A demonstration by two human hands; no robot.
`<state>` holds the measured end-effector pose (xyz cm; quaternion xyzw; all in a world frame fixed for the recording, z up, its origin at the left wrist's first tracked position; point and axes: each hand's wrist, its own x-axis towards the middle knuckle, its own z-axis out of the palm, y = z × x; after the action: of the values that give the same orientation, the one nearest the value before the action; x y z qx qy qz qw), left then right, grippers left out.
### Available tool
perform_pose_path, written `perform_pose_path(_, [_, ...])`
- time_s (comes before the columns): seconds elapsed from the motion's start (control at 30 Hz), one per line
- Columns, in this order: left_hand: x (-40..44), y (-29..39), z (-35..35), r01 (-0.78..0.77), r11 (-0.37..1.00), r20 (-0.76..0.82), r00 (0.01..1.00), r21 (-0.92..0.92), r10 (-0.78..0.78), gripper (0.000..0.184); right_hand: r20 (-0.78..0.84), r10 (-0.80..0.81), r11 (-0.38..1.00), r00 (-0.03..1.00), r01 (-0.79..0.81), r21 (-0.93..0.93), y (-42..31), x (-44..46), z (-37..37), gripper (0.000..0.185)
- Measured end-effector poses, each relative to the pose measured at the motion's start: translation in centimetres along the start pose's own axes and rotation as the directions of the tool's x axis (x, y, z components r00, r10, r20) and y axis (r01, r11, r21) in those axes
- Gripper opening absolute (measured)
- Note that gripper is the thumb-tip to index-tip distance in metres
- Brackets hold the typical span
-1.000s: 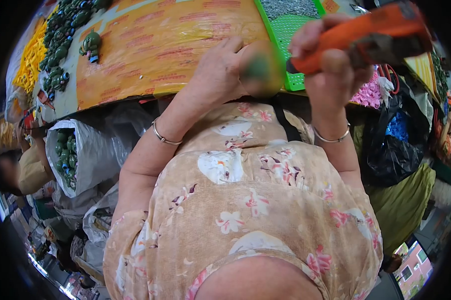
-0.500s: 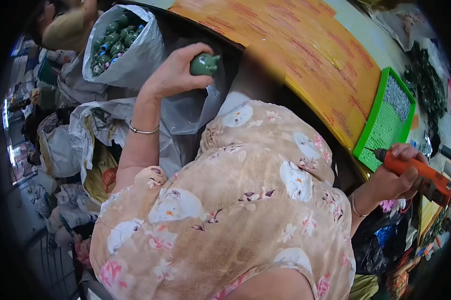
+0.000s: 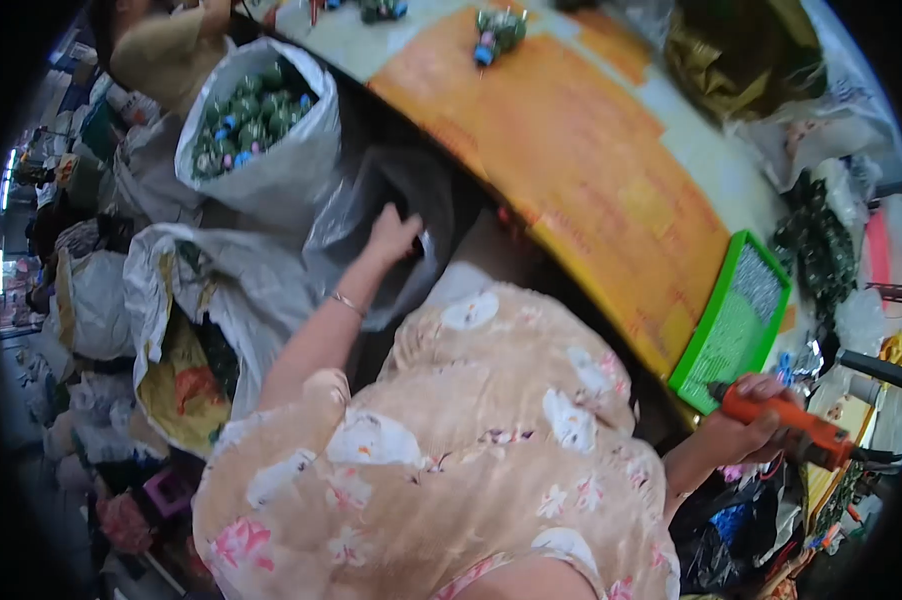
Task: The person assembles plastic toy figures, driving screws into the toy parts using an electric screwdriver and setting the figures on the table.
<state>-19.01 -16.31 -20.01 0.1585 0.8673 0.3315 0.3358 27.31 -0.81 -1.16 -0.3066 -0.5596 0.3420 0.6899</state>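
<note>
My left hand [image 3: 395,236] reaches into the mouth of a clear plastic bag [image 3: 346,225] below the table edge. Its fingers are partly curled and blurred, and whether anything is between them is hidden. My right hand [image 3: 746,425] is wrapped round an orange power screwdriver [image 3: 791,420], whose tip points left at the near corner of a green tray [image 3: 683,380]. Small silvery pieces [image 3: 761,285] lie in the tray's far part. A green figure with a blue part [image 3: 498,35] lies on the table's orange covering [image 3: 561,150].
A white sack [image 3: 281,200] full of green pieces [image 3: 256,110] stands left of the table, and another open sack [image 3: 241,290] is nearer. Dark green parts [image 3: 816,235] lie beyond the tray. A person in a tan top [image 3: 166,50] is at the upper left.
My left hand has lowered into the clear bag, and the green round piece it held is no longer visible. My right hand still holds the screwdriver. The view has turned and shifted.
</note>
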Motion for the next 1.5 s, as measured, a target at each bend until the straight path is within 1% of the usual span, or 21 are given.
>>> perform_pose_path(0.13, [2.2, 0.2, 4.9, 0.059, 0.861, 0.074, 0.997, -0.505, -0.025, 0.032, -0.032, 0.045, 0.999, 0.999, -0.046, -0.026, -0.7, -0.5, 1.4, 0.054])
perform_pose_path(0.2, [7.0, -5.2, 10.2, -0.345, 0.887, -0.283, 0.923, -0.306, 0.261, 0.027, -0.039, 0.063, 0.997, 0.997, -0.065, -0.040, -1.3, -0.4, 2.2, 0.049])
perform_pose_path(0.27, [3.5, -0.6, 6.6, -0.365, 0.918, 0.048, 0.925, -0.154, 0.376, 0.023, -0.026, 0.066, 0.997, 0.997, -0.067, -0.032, -1.3, -0.4, 2.1, 0.048])
perform_pose_path(0.33, [3.9, 0.7, 3.7, -0.373, 0.900, 0.288, 0.908, 0.227, 0.304, 0.027, -0.026, 0.058, 0.998, 0.998, -0.059, -0.033, -1.5, -0.3, 2.7, 0.046])
perform_pose_path(0.37, [-0.1, 6.7, 0.1, -0.395, 0.816, 0.421, 0.882, 0.422, 0.210, 0.033, -0.032, 0.062, 0.997, 0.998, -0.064, -0.049, -1.8, -0.3, 3.0, 0.046])
perform_pose_path(0.47, [-1.7, 11.5, -5.1, -0.649, 0.753, 0.640, 0.625, 0.107, 0.447, 0.039, -0.030, 0.053, 0.994, 0.998, -0.055, -0.098, -1.4, -0.1, 2.5, 0.048])
perform_pose_path(0.5, [-1.5, 12.7, -6.4, -0.613, 0.786, 0.632, 0.582, -0.074, 0.513, 0.040, -0.033, 0.062, 0.994, 0.998, -0.065, -0.092, -1.4, 0.0, 2.8, 0.049])
perform_pose_path(0.53, [-0.9, 14.1, -7.6, -0.558, 0.791, 0.608, 0.544, -0.253, 0.578, 0.041, -0.035, 0.075, 0.993, 0.997, -0.078, -0.089, -1.4, 0.1, 3.1, 0.050])
perform_pose_path(0.6, [1.5, 17.9, -9.8, -0.656, 0.701, 0.330, 0.620, -0.278, 0.712, 0.040, -0.019, 0.081, 0.992, 0.997, -0.083, -0.091, -0.8, 0.7, 3.6, 0.054])
perform_pose_path(0.63, [3.5, 20.2, -11.2, -0.668, 0.743, 0.224, 0.718, -0.043, 0.659, 0.042, -0.026, 0.090, 0.991, 0.996, -0.092, -0.098, -0.6, 1.0, 4.1, 0.054])
perform_pose_path(0.67, [8.6, 20.3, -11.2, -0.756, 0.648, 0.013, 0.651, 0.094, 0.759, 0.048, -0.036, 0.098, 0.989, 0.995, -0.101, -0.108, -0.4, 1.3, 4.5, 0.054])
perform_pose_path(0.73, [17.3, 22.8, -13.5, -0.726, 0.536, -0.124, 0.540, 0.431, 0.832, 0.059, -0.021, 0.112, 0.990, 0.993, -0.114, -0.087, -0.1, 1.7, 5.4, 0.052])
perform_pose_path(0.77, [21.4, 23.9, -14.3, -0.658, 0.467, -0.176, 0.460, 0.590, 0.870, 0.063, -0.029, 0.126, 0.989, 0.992, -0.128, -0.077, 0.1, 1.8, 6.0, 0.052])
perform_pose_path(0.83, [24.4, 28.0, -16.5, -0.394, 0.624, -0.264, 0.661, 0.675, 0.703, 0.075, -0.033, 0.144, 0.985, 0.989, -0.147, -0.087, 0.3, 2.3, 7.3, 0.051])
perform_pose_path(0.9, [28.0, 30.2, -17.9, -0.181, 0.664, -0.395, 0.679, 0.726, 0.618, 0.080, -0.028, 0.163, 0.978, 0.986, -0.165, -0.131, 0.6, 2.7, 8.5, 0.050])
perform_pose_path(1.0, [34.5, 30.6, -19.5, -0.134, 0.710, -0.282, 0.855, 0.691, 0.436, 0.080, -0.016, 0.187, 0.968, 0.982, -0.187, -0.169, 1.1, 3.4, 9.7, 0.049])
perform_pose_path(1.03, [29.4, 31.8, -18.3, -0.074, 0.743, -0.350, 0.848, 0.666, 0.398, 0.083, -0.011, 0.169, 0.970, 0.986, -0.168, -0.173, 1.3, 3.6, 10.1, 0.044])
perform_pose_path(1.2, [23.1, 30.1, -14.2, -0.298, 0.673, -0.130, 0.852, 0.677, 0.508, 0.085, -0.025, 0.144, 0.978, 0.989, -0.146, -0.150, 2.5, 4.5, 12.2, 0.034])
perform_pose_path(1.27, [20.2, 28.9, -11.4, -0.485, 0.549, 0.080, 0.794, 0.681, 0.603, 0.091, -0.019, 0.144, 0.979, 0.989, -0.145, -0.141, 3.3, 4.7, 12.8, 0.034])
perform_pose_path(1.43, [14.5, 30.1, -8.3, -0.847, 0.520, 0.419, 0.514, 0.111, 0.749, 0.074, -0.016, 0.222, 0.968, 0.975, -0.222, -0.121, 4.3, 5.4, 12.6, 0.052])
perform_pose_path(1.5, [16.2, 33.6, -9.7, -0.848, 0.516, 0.313, 0.525, 0.118, 0.791, 0.064, 0.011, 0.211, 0.968, 0.977, -0.208, -0.138, 4.6, 5.7, 12.8, 0.052])
